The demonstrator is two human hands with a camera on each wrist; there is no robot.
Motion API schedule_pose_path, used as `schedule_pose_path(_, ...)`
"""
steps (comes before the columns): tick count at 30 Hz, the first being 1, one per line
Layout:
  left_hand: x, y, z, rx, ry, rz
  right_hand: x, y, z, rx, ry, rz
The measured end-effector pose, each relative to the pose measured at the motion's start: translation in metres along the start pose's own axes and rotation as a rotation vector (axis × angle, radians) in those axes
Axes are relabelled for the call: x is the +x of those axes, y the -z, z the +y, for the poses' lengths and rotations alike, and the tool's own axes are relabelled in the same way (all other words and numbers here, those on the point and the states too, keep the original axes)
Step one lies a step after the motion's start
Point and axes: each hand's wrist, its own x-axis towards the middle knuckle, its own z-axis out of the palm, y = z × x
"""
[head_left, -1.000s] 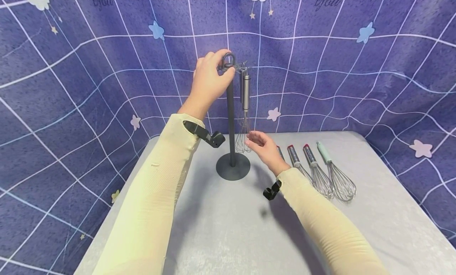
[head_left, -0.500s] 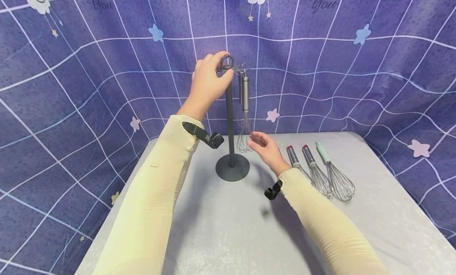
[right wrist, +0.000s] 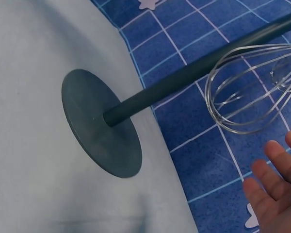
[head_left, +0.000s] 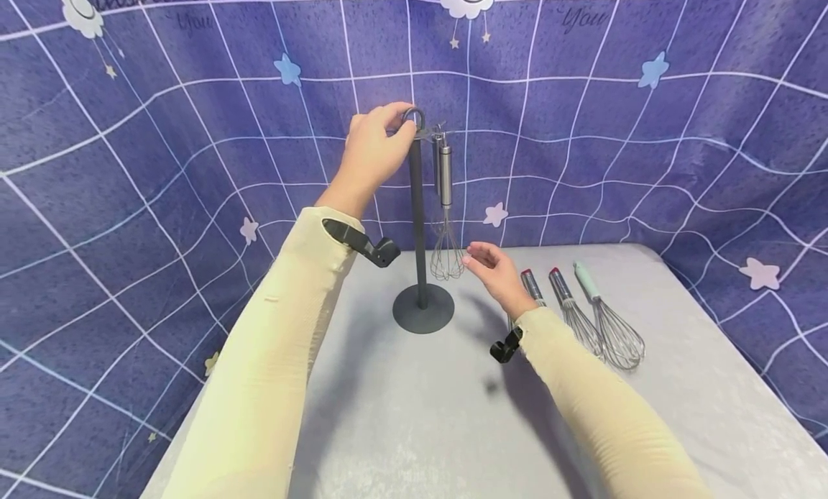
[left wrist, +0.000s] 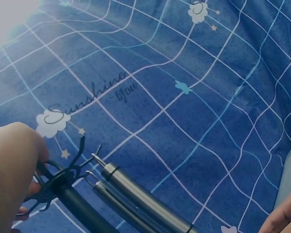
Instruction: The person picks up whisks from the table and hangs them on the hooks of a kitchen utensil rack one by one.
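A dark utensil stand (head_left: 419, 218) with a round base rises from the table, topped by a loop and a ring of hooks. My left hand (head_left: 376, 145) grips its top, thumb and fingers at the loop; some fingers are hidden in the left wrist view. Two whisks with metal handles hang side by side from the hooks. The nearer whisk (head_left: 445, 179) partly covers the other whisk (left wrist: 119, 206). Just right of the hanging wires is my right hand (head_left: 497, 275), its fingers loosely bent and holding nothing. The right wrist view shows these fingers apart from the wire loops (right wrist: 252, 92).
On the grey table (head_left: 414, 413), more whisks lie at the right: a mint-handled whisk (head_left: 587, 280) and red-tipped whisks (head_left: 561, 287) beside it, partly behind my right forearm. A blue patterned cloth (head_left: 582, 161) hangs behind and along the sides.
My right hand has drawn slightly right, away from the hanging whisk's wires. My left hand stays at the stand's top, shifted a little left on it. The head view has tilted up slightly.
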Motion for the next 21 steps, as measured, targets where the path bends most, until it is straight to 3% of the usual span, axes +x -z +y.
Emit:
schedule_pose_path(8, 0.007, 0.010, -0.005, -0.089, -0.020, -0.021, 0.000, 0.018, 0.000, -0.050, 0.004, 0.014)
schedule_pose_path(21, 0.019, 0.023, -0.004, -0.049, 0.013, -0.154, -0.006, 0.055, -0.001, -0.109, 0.017, 0.035)
